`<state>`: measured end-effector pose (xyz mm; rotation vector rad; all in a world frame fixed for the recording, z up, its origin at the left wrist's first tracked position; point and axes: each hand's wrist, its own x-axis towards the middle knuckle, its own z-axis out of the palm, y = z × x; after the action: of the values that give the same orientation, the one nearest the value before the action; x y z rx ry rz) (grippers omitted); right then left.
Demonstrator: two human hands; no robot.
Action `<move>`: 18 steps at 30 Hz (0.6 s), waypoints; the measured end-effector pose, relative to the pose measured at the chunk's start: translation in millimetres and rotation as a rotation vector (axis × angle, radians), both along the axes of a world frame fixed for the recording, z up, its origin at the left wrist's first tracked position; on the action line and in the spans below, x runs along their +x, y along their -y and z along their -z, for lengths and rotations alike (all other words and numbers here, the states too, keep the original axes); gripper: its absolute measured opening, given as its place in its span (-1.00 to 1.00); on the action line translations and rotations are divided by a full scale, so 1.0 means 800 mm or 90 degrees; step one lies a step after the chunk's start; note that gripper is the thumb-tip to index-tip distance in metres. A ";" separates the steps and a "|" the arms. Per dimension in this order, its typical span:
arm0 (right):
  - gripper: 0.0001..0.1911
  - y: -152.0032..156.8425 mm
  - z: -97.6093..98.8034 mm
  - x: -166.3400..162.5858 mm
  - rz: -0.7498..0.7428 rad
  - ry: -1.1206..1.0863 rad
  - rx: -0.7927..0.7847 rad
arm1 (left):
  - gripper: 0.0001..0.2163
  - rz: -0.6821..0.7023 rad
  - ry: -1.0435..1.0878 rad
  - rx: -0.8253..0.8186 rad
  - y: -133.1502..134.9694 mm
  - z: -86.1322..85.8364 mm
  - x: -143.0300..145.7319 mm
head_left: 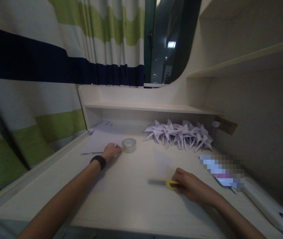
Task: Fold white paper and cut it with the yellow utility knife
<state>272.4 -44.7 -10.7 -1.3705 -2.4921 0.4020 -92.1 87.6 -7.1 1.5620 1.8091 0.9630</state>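
Observation:
My right hand (190, 184) is closed round a yellow and black box cutter (172, 184). Its grey blade, a little blurred, points left over the desk. Farther left and back, my left hand (111, 152), with a dark band at the wrist, has its fingers closed, and a thin white stick (117, 142) pokes up from them. Those fingertips reach the near left side of a roll of clear tape (129, 145); whether they grip the tape's end I cannot tell. A pale piece of paper (162, 158) lies just beyond the knife.
Several folded paper pinwheels (178, 132) are heaped at the back right. A stack of white paper (101, 137) is at the back left. On the right lie a phone (224, 181), partly pixelated, and a long white device (265, 202). A shelf (153, 108) runs along the back.

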 end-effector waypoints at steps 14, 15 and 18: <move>-0.76 -0.083 -0.011 -0.190 0.060 0.082 0.093 | -0.93 0.013 -0.027 0.009 -0.009 0.008 -0.010; -0.76 -0.086 -0.009 -0.196 0.062 0.089 0.094 | -0.92 0.015 -0.028 0.009 -0.010 0.011 -0.012; -0.76 -0.093 -0.002 -0.209 0.058 0.098 0.097 | -0.89 0.020 -0.030 0.010 -0.012 0.018 -0.017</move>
<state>105.4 30.1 -9.0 -1.4962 -2.5090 0.0886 -105.5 97.4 -21.3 1.6312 1.8076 0.9340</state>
